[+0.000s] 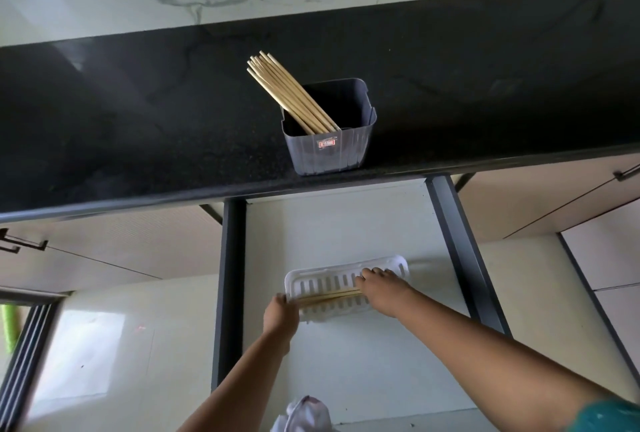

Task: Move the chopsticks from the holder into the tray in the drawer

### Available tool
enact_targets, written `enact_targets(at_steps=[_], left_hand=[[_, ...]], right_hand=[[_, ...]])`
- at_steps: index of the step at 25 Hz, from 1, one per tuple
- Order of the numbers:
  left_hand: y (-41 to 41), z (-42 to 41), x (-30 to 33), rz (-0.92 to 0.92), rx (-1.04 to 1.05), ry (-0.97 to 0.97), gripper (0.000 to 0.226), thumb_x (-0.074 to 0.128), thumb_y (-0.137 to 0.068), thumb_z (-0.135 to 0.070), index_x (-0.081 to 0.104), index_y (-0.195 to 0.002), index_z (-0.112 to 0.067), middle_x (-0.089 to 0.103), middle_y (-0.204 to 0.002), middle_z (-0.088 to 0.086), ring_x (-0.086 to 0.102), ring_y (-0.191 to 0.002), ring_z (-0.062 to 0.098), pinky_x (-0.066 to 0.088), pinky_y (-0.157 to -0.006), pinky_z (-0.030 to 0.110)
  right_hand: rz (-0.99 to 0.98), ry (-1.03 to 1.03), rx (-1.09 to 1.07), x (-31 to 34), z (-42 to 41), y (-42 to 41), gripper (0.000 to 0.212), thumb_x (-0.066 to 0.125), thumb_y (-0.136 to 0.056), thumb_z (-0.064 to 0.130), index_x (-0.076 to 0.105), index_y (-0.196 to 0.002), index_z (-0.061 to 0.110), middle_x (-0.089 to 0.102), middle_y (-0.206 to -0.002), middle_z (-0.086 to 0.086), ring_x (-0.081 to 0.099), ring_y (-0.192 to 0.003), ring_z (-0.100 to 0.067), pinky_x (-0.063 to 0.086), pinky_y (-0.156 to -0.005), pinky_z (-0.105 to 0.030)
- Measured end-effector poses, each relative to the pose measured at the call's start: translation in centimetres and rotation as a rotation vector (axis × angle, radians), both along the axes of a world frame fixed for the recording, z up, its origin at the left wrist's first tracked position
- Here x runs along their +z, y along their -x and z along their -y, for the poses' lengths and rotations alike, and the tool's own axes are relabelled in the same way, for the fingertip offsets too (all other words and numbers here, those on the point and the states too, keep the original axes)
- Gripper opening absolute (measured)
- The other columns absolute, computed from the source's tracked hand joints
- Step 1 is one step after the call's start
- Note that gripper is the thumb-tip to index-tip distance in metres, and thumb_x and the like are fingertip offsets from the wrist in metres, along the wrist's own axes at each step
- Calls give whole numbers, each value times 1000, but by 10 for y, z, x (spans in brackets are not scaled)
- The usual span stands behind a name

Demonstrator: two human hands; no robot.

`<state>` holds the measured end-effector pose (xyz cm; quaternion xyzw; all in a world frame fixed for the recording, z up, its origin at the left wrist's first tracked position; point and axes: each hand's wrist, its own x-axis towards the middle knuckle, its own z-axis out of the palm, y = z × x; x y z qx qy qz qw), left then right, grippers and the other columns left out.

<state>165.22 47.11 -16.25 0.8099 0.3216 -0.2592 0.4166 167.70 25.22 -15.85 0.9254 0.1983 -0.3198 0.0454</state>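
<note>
Chopsticks lie in the tray — between both hands' fingers.

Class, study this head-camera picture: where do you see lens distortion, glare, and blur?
Head view: the wide lens bends the black counter edge into a slant and stretches the forearms; a soft window glare lies on the floor at lower left; the left hand and the chopsticks in the white tray look slightly smeared, while the holder is sharp.
</note>
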Motion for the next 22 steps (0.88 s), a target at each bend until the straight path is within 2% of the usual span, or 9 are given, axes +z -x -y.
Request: enact_targets(at_steps=[4,7,8,10,11,13,16,18,22], left_hand=[[10,-1,-4,36,-10,-83,23,42,-91,-18,57,-76,-11,58,-73,8,53,-70,27,39,-60,30],[15,-1,-3,65,-4,-98,32,47,-91,-21,55,-61,-14,54,-59,3,51,-62,25,34,-53,30],[16,-1,-3,72,-3,-95,32,49,-91,-20,56,-60,-13,54,-58,4,53,-64,27,33,-53,30],[17,0,-4,68,4,-89,25,49,-91,-18,62,-70,-12,61,-67,9,58,-74,32,35,-57,30],[16,0,-3,67,-4,-92,22,49,-91,-18,65,-78,-11,64,-75,12,60,-79,33,36,-60,30],[16,0,-3,75,-39,-91,20,47,-90,-16,66,-90,-10,66,-84,13,60,-83,32,40,-65,30],[16,-4,-4,90,-56,-66,20,48,-90,-17,67,-89,-9,64,-81,10,59,-80,30,40,-64,31],[16,-7,-5,99,-22,-30,21,51,-90,-20,68,-88,-9,65,-80,11,58,-76,27,40,-64,30],[16,-7,-9,102,27,-26,23,49,-88,-19,67,-79,-9,68,-79,16,60,-75,32,44,-65,32]], right_hand=[[-14,-34,-51,7,10,-3,47,46,-88,-5,42,-134,5,43,-135,-17,46,-123,-35,40,-95,-44],[-73,-246,-216,7,15,3,38,45,-93,1,48,-131,4,49,-126,-12,48,-125,-32,40,-93,-35],[-85,-321,-255,6,13,6,37,43,-98,9,47,-134,4,49,-131,-11,44,-132,-32,37,-97,-33],[-172,-347,-261,2,4,16,51,35,-104,31,30,-149,9,27,-159,-8,20,-148,-24,19,-117,-33],[-203,-323,-248,-2,0,21,57,29,-104,39,20,-153,12,13,-163,-4,8,-151,-19,8,-120,-34],[-206,-302,-277,-6,-6,25,64,23,-103,48,8,-155,14,0,-164,-2,-1,-151,-16,1,-120,-33],[-214,-278,-204,-9,-9,18,73,21,-99,58,-4,-155,17,-12,-163,0,-8,-151,-15,-5,-119,-31],[-227,-246,-108,-9,-12,17,77,24,-96,62,0,-155,18,-7,-164,1,-5,-151,-16,-5,-119,-30],[-169,-338,-107,-9,-9,19,64,28,-98,58,34,-148,18,30,-156,1,25,-144,-21,19,-117,-33]])
